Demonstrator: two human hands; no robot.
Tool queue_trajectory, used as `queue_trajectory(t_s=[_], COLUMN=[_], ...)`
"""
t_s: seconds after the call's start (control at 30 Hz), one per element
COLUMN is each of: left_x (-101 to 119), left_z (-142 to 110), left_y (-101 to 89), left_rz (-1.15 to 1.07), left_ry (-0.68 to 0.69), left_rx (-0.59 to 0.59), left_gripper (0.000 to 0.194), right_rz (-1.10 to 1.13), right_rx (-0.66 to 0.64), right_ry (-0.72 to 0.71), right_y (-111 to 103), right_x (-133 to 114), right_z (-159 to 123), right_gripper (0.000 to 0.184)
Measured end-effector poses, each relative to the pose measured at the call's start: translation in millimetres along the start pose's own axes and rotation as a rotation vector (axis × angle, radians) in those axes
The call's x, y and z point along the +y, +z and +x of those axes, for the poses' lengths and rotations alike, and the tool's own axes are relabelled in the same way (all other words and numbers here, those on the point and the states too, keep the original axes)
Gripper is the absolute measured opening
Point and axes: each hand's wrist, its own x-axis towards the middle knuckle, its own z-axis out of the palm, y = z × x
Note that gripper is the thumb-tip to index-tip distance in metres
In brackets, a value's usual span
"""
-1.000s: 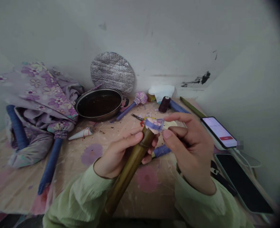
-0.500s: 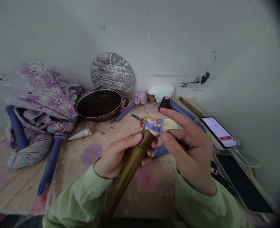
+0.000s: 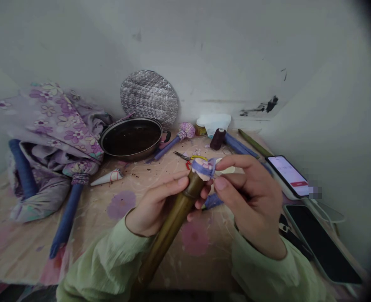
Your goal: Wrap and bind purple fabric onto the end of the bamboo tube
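My left hand is wrapped round an olive-brown bamboo stick that slants up from the lower middle. A small bundle of floral purple fabric caps the stick's top end. My right hand pinches that fabric cap between thumb and forefinger, its other fingers curled. Both sleeves are pale green.
On the patterned table lie a dark round pan, a silver quilted disc against the wall, heaped floral cloth, blue-wrapped sticks, a paper cone, small scissors, a dark thread spool, a lit phone and a dark tablet.
My right hand's forefinger, stretched out half a second ago, has curled back down onto the fabric cap and pinches it. The left hand and stick have stayed put.
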Motion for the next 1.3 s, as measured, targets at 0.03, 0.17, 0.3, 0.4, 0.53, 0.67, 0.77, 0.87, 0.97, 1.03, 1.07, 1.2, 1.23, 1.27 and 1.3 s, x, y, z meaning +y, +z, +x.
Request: queue_trajectory(t_s=[0.03, 0.17, 0.3, 0.4, 0.53, 0.67, 0.77, 0.87, 0.97, 1.03, 1.07, 1.2, 1.23, 1.27, 1.3], left_x=[-0.1, -0.6, -0.8, -1.2, -1.8, -2.0, -1.5, -0.3, 0.9, 1.2, 1.2, 0.6, 0.5, 0.4, 0.3], left_z=[-0.2, -0.9, -1.2, -1.4, -1.8, -2.3, -1.8, -1.1, -1.2, -1.8, -2.2, -3.0, -3.0, -2.9, -2.8], left_y=[0.1, 1.1, 0.9, 0.1, 0.0, 0.9, 0.6, -0.1, 0.3, 1.2, 1.7, 2.8, 3.0, 3.2, 3.6], left_rz=[0.006, 0.028, 0.027, 0.006, -0.009, -0.015, 0.029, 0.076, 0.08, 0.064, 0.045, -0.034, -0.037, -0.031, -0.021], left_ry=[0.001, 0.0, -0.014, -0.043, -0.066, -0.094, -0.096, -0.075, -0.07, -0.081, -0.088, -0.08, -0.073, -0.064, -0.051], left_rx=[-0.001, 0.001, -0.005, -0.011, -0.02, -0.027, -0.048, -0.061, -0.046, -0.052, -0.058, -0.069, -0.073, -0.075, -0.076], left_gripper=[0.022, 0.023, 0.022, 0.023, 0.024, 0.023, 0.025, 0.025, 0.024, 0.024, 0.024, 0.03, 0.03, 0.03, 0.028], right_rz=[0.018, 0.136, 0.192, 0.19, 0.12, 0.052, 0.087, 0.145, 0.154, 0.141, 0.124, 0.007, -0.018, -0.04, -0.057], right_rx=[-0.012, -0.068, -0.129, -0.197, -0.234, -0.169, -0.116, -0.095, -0.063, -0.064, -0.067, -0.053, -0.046, -0.034, -0.018], right_ry=[0.003, 0.063, 0.081, 0.082, 0.07, 0.089, 0.095, 0.055, 0.065, 0.066, 0.062, 0.068, 0.068, 0.065, 0.059], right_y=[-0.2, -0.1, -1.9, -4.6, -7.0, -6.6, -5.7, -5.1, -4.3, -3.8, -3.6, -4.1, -4.3, -4.5, -4.5], right_x=[-0.3, -1.7, -1.3, -0.5, -2.0, -5.6, -7.2, -7.3, -6.5, -5.3, -4.6, -1.7, -1.3, -1.0, -0.9], right_z=[0.0, 0.6, 0.9, 1.5, 2.7, 2.2, 0.9, -0.2, -0.8, -1.0, -1.1, -0.2, 0.4, 1.2, 1.9], right_gripper=[0.016, 0.019, 0.022, 0.032, 0.052, 0.062, 0.059, 0.052, 0.041, 0.034, 0.03, 0.008, 0.005, 0.004, 0.005])
